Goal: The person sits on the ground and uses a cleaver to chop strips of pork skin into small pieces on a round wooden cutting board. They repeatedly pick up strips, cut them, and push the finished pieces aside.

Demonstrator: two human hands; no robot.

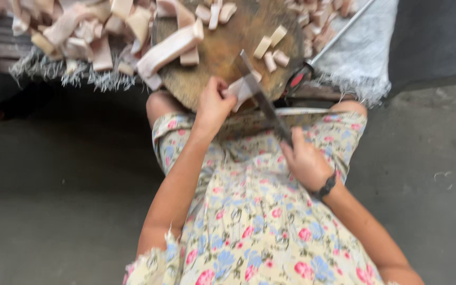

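Note:
A round wooden chopping block (222,50) sits in front of my knees with pale strips and cubes of meat on it. My left hand (213,105) pinches a pale strip of meat (241,91) at the block's near edge. My right hand (304,161) grips the handle of a long knife (259,95), whose blade angles up across that strip. A long strip of meat (170,47) lies on the block's left side, and small cut cubes (270,53) lie to the right of the blade.
A heap of cut meat pieces (80,31) lies on a frayed cloth at upper left, another heap (317,21) at upper right on a pale sack (360,58). A red-handled sharpening rod (312,60) rests beside the block. Grey concrete floor (54,184) surrounds me.

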